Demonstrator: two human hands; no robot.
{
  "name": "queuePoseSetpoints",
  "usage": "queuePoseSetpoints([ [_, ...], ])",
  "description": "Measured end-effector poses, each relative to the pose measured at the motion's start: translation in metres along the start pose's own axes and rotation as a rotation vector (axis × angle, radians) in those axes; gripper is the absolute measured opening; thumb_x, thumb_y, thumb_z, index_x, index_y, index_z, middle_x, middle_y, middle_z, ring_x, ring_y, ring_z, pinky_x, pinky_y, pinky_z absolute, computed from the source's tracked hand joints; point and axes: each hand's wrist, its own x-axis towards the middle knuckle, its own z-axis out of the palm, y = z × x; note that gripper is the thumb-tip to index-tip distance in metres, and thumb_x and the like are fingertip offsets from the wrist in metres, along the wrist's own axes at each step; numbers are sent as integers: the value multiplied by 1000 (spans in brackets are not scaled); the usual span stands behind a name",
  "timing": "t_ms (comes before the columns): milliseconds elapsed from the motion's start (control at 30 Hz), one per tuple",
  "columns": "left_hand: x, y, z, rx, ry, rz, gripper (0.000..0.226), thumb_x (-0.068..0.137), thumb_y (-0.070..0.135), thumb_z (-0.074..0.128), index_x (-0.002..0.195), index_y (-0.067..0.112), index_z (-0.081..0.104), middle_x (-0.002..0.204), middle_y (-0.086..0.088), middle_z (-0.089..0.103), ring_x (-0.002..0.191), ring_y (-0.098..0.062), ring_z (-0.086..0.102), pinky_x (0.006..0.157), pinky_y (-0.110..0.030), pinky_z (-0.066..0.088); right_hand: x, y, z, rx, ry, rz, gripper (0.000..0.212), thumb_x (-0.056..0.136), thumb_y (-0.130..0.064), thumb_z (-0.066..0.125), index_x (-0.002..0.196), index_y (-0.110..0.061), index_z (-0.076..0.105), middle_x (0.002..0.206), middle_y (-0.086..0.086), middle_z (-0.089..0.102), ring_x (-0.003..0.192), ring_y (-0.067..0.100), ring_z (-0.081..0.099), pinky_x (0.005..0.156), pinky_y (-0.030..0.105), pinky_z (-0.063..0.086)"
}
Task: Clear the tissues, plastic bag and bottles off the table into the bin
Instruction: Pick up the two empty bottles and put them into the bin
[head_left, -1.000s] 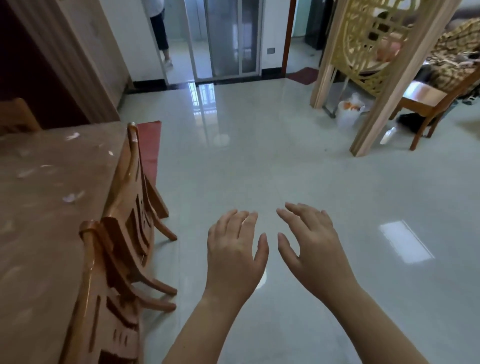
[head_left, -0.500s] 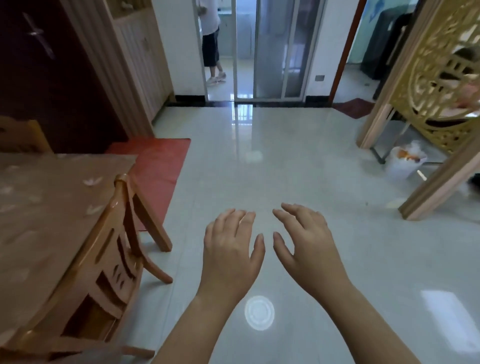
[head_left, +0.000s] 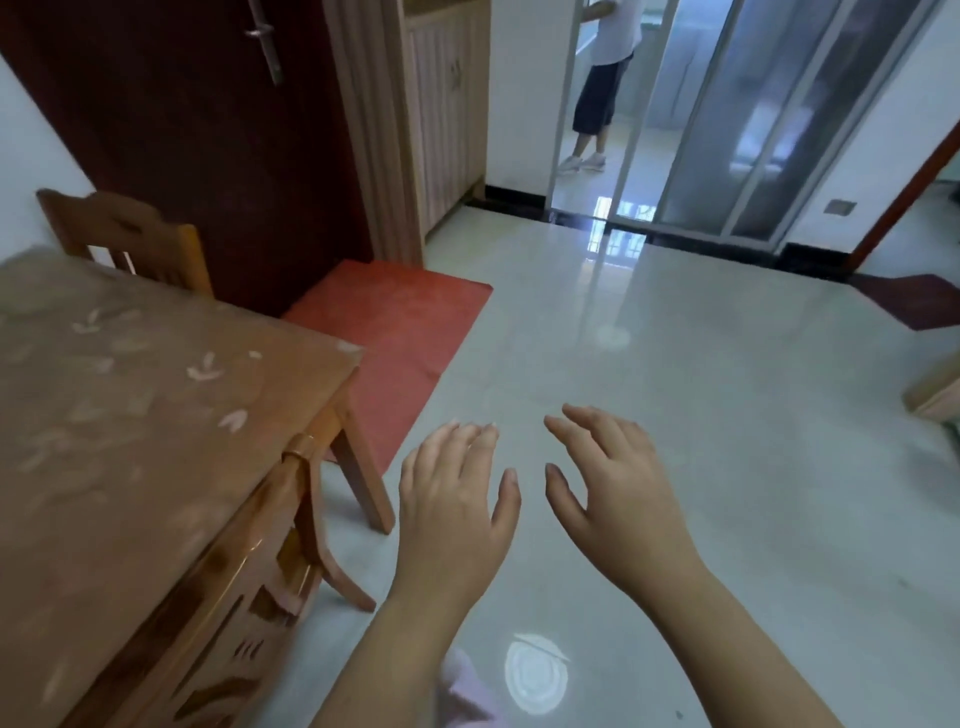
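Observation:
My left hand and my right hand hover side by side over the pale tiled floor, palms down, fingers spread, holding nothing. The brown table with a leaf-patterned cover fills the left side; only this corner of it shows, and no tissues, bag or bottles are visible on it. No bin is in view.
A wooden chair is tucked against the table's near edge; another chair stands behind it. A red mat lies before a dark door. A person stands beyond the sliding glass doors. A wooden post base is at right.
The view has swung left: the white bag on the floor and the lattice screen have left the frame, the dark door and table corner came in. Both hands keep the same open pose.

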Motion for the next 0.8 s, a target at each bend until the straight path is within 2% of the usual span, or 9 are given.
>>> queuePoseSetpoints([
  [167,89,-56,14,21,72,-69,42,86,33,39,115,9,59,113,-7,65,113,-29,54,95,-48,40,109,5,46,38,-33,-90,35,81,-25,45,108,-8,59,110,12,63,102,29,57,88,49,44],
  [300,142,-91,24,64,94,-147,42,86,34,39,116,12,58,116,-4,64,117,-26,51,97,-43,37,172,7,86,114,-64,-129,36,82,-26,45,110,-8,58,111,12,62,104,28,56,88,53,44],
  [433,186,-121,42,129,122,-180,41,86,33,40,113,11,61,113,-5,66,114,-26,54,96,-44,39,227,17,124,167,-109,-166,37,82,-27,44,111,-8,59,112,11,62,104,28,56,88,53,44],
  [600,263,-161,78,180,237,-261,40,84,30,42,111,10,63,110,-5,67,112,-23,53,94,-42,40,321,42,174,225,-133,-262,38,81,-28,44,110,-8,59,111,11,62,105,30,56,90,49,43],
  [800,375,-196,110,310,303,-331,37,84,27,46,109,7,63,106,-7,68,107,-26,59,91,-41,44,447,72,226,310,-161,-391,38,80,-27,45,111,-9,59,112,10,62,110,27,50,90,52,43],
])
